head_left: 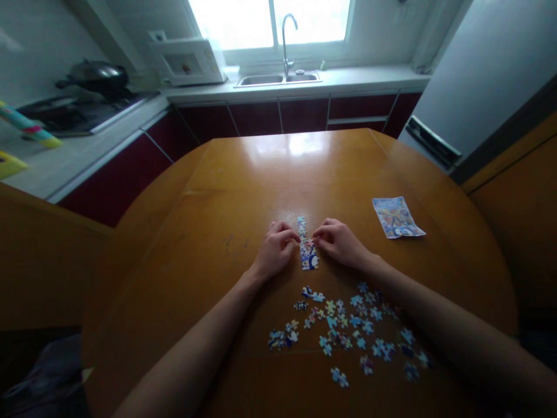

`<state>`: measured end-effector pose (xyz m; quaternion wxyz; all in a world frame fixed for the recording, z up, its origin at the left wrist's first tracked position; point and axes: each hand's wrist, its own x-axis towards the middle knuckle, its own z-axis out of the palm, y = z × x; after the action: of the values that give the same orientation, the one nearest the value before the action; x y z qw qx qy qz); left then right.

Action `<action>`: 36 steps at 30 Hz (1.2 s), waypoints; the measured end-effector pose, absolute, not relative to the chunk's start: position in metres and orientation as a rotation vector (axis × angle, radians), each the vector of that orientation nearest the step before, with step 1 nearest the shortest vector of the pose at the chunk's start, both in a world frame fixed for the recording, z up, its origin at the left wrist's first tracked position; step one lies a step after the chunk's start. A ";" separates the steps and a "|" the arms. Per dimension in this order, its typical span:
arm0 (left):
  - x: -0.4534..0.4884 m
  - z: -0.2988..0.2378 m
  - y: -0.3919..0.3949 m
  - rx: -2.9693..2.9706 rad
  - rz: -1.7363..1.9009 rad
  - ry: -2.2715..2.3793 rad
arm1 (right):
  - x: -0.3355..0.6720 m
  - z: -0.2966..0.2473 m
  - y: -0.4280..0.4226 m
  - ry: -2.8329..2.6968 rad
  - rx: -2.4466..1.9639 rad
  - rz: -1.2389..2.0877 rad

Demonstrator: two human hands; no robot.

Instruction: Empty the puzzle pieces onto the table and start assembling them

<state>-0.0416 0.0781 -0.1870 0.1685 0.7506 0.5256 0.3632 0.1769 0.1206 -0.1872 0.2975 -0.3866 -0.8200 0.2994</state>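
A narrow strip of joined puzzle pieces (307, 247) lies on the round wooden table (226, 197). My left hand (276, 248) rests at the strip's left side with curled fingers pinching toward it. My right hand (342, 241) mirrors it on the right side, fingertips pressed on the strip's middle. Several loose puzzle pieces (348, 331) are scattered on the table nearer to me, below both hands.
A printed picture sheet (397, 216) lies on the table to the right. Behind the table runs a kitchen counter with a sink and tap (282, 72), a microwave (187, 61) and a stove with a pan (96, 78). A fridge (478, 81) stands at the right.
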 end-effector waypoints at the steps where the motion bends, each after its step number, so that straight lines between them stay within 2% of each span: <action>1: -0.041 -0.187 0.078 2.145 1.032 1.474 | 0.178 -0.189 0.120 -2.175 -0.999 0.785; 8: -0.042 -0.190 0.077 2.181 1.037 1.426 | 0.183 -0.192 0.116 -2.270 -0.856 0.701; 36: -0.043 -0.193 0.078 2.201 1.006 1.452 | 0.181 -0.192 0.113 -2.361 -0.898 0.591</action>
<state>-0.0431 0.0782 -0.1935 0.1593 0.7700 0.5079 0.3519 0.1811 0.1126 -0.1916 0.2701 -0.3334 -0.8762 0.2194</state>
